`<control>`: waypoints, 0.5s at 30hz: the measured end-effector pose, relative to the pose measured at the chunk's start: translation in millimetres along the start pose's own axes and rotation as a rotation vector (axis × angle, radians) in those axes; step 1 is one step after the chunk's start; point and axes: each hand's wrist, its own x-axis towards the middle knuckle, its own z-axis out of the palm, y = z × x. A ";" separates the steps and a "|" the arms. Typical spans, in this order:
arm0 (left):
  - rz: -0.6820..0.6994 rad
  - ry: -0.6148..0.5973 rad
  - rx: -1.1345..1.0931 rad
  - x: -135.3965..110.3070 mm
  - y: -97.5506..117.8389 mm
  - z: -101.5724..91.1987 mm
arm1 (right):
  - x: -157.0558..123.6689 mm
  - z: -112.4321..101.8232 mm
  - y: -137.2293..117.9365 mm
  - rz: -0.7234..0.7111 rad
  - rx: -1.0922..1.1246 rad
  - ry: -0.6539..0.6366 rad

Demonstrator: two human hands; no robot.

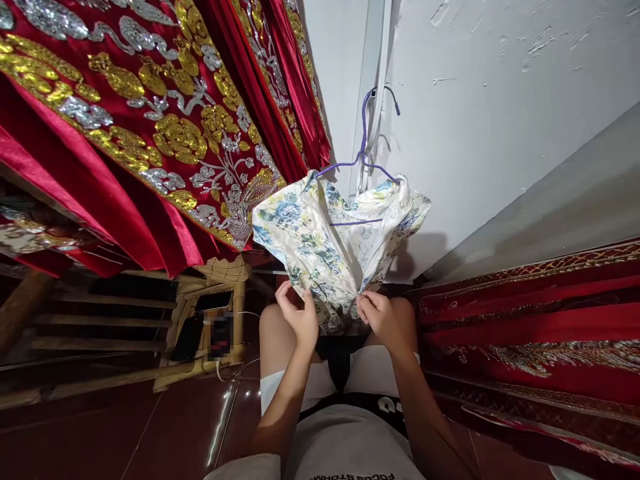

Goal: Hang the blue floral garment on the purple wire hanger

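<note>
A white blouse with blue and yellow flowers hangs in front of me on a purple hanger. Its collar and front opening face me, and its lower part drops between my knees. At the blouse's lower left side, my left hand has its thumb and curled fingers on the edge of the cloth. My right hand pinches the front edge near the bottom of the opening. The hanger's hook is caught at a white pole by the wall.
Red cloths with gold and silver sequins hang at upper left. More red trimmed fabric lies along the right. A bamboo chair on the left holds a phone with a white cable. The wall is white and scuffed.
</note>
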 end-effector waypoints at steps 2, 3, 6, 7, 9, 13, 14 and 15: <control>0.211 -0.085 0.077 -6.6 -2.5 3.2 | -1.3 -3.7 -1.4 -0.001 -0.035 -0.035; 0.266 -0.215 0.088 -11.3 -1.8 5.6 | -2.3 -4.3 -2.9 -0.001 -0.047 -0.057; 0.267 -0.549 0.078 -26.7 4.5 15.7 | -5.2 -2.0 -9.1 -0.032 -0.056 -0.117; 0.236 -0.586 0.067 -30.7 6.5 19.3 | -5.3 -0.9 -11.8 -0.050 -0.056 -0.129; 0.180 -0.599 0.036 -35.1 8.8 24.8 | -2.7 -0.2 -19.4 -0.073 -0.062 -0.127; 0.195 -0.679 0.008 -32.3 3.7 27.6 | 22.7 -8.6 -55.4 -0.107 -0.059 -0.034; 0.217 -0.712 0.019 -31.0 0.9 27.2 | 33.2 -11.6 -69.9 -0.138 -0.051 0.009; 0.240 -0.747 0.036 -29.8 -2.2 26.8 | 44.6 -14.1 -86.1 -0.202 -0.050 0.072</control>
